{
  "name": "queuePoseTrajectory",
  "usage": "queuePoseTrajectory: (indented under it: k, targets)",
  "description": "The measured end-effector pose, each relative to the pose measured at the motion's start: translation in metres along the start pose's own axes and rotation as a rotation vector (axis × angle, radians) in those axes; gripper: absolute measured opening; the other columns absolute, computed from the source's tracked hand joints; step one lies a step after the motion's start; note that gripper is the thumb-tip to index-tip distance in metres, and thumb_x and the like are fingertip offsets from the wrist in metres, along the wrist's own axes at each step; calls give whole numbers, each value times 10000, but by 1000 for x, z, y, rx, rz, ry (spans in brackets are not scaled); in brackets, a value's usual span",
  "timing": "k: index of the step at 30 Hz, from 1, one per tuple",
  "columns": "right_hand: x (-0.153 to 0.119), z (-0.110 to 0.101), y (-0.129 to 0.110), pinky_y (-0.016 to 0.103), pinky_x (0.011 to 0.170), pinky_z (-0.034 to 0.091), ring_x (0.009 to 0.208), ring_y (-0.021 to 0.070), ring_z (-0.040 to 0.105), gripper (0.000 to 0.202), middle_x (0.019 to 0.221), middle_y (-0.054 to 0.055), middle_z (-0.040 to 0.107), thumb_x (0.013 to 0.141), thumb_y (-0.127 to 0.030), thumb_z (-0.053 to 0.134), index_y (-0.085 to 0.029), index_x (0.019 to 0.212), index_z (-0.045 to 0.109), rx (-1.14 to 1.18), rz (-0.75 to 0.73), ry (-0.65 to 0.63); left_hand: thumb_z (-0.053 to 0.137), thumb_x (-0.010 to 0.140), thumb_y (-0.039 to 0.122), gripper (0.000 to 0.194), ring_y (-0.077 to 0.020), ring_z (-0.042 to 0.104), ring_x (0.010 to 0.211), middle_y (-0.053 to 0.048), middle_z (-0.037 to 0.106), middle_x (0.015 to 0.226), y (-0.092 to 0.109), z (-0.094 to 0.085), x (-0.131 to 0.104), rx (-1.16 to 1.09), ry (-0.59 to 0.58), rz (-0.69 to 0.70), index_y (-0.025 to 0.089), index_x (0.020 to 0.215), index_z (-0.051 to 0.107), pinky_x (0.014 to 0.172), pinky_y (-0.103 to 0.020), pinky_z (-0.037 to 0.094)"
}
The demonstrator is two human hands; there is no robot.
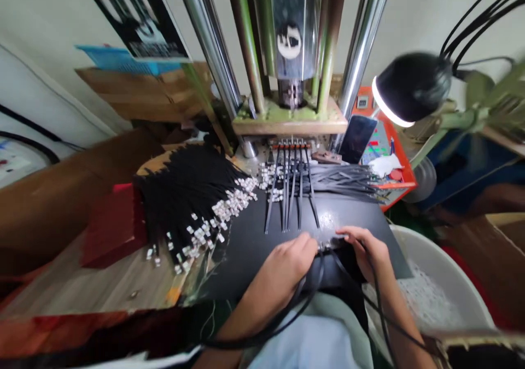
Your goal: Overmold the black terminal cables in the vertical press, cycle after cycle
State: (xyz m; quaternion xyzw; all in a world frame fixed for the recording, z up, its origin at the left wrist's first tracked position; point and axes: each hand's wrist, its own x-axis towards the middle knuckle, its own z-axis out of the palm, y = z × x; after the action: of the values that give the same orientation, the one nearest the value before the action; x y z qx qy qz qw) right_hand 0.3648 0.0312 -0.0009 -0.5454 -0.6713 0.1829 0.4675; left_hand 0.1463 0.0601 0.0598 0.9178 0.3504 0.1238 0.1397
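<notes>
Cables (321, 271) trail lapward from a metallic strip (324, 246) lying crosswise between the hands; the left hand (293, 255) pinches its left end; whether the right hand (368, 250), just beside, grips it, I cannot tell

A blue basket (110, 58) sits on a cardboard box (139, 93); a lit black lamp (420, 82) shines near a tilted phone (357, 138).

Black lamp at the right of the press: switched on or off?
On. The lamp shows a bright white glow along the edge of its shade.
</notes>
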Motion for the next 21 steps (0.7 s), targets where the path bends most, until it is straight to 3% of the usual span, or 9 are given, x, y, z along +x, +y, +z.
queuePoseTrajectory:
  k: [3, 6, 10, 13, 15, 18, 21]
  targets:
    - [1, -2, -4, 263, 818, 538, 874, 147, 671, 130, 934, 26, 707, 937, -191, 496, -233, 983, 611, -35, -49, -65, 354, 885, 11, 247, -167, 547, 736, -7, 513, 806, 6, -11, 8, -9, -45, -18, 192, 811, 504, 662, -258, 421]
    - [4, -5, -6, 268, 812, 523, 865, 141, 658, 164, 907, 19, 697, 936, -134, 473, -234, 964, 600, -24, -92, -68, 382, 931, 68, 220, -150, 574, 795, -6, 557, 844, -1, -8, 6, -180, -5, -3, 183, 866, 557, 734, -247, 446]
    - [8, -10, -13, 302, 846, 509, 930, 159, 660, 180, 906, 22, 699, 926, -100, 466, -234, 951, 583, -27, -148, -93, 459, 955, 140, 155, -108, 613, 902, -6, 617, 966, -14, 11, -7, -435, 237, -66, 185, 1047, 575, 831, -212, 464]
    - [12, -11, -20, 311, 857, 483, 955, 170, 659, 181, 901, 26, 702, 909, -82, 469, -222, 925, 582, -117, -168, -176, 522, 937, 166, 67, -106, 623, 863, 2, 630, 899, -14, 21, -13, -434, 385, -142, 172, 970, 580, 832, -218, 474]
    - [14, -10, -21, 296, 807, 476, 892, 165, 663, 177, 880, 25, 700, 897, -76, 475, -218, 903, 580, -167, -155, -170, 535, 932, 177, 55, -109, 624, 837, 4, 638, 877, -11, 21, -13, -393, 369, -177, 168, 894, 574, 811, -221, 471]
    - [17, -12, -21, 284, 751, 467, 832, 163, 655, 167, 850, 19, 694, 879, -77, 491, -218, 860, 578, -187, -125, -189, 531, 930, 173, 88, -119, 615, 774, 8, 633, 833, -6, 15, -9, -259, 248, -204, 167, 860, 585, 747, -229, 457]
    - [17, -20, -18, 303, 798, 476, 867, 176, 663, 127, 870, 15, 702, 889, -123, 521, -226, 886, 594, -160, -96, -255, 512, 928, 139, 125, -134, 621, 743, 7, 645, 803, -7, 11, -6, -145, 173, -175, 176, 862, 612, 729, -256, 452]
